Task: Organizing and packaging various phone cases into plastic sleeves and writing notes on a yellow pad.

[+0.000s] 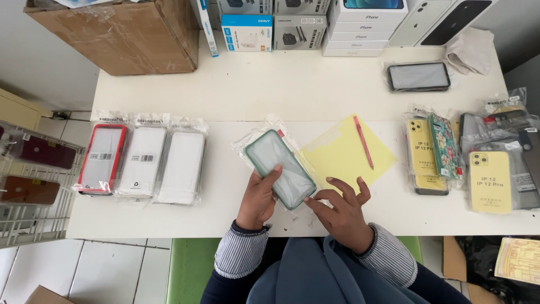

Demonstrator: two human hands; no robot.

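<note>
Between both hands (pixel 298 202), green-rimmed phone case (pixel 279 168), held by left thumb.

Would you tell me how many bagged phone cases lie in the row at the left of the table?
3, side by side: a red-edged case outermost, a white case in the middle, and another white one nearest the left hand. None looks hidden.

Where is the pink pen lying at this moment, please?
In the head view, the pink pen lies diagonally on the yellow sheet, right of centre on the white table, beyond the right hand.
</note>
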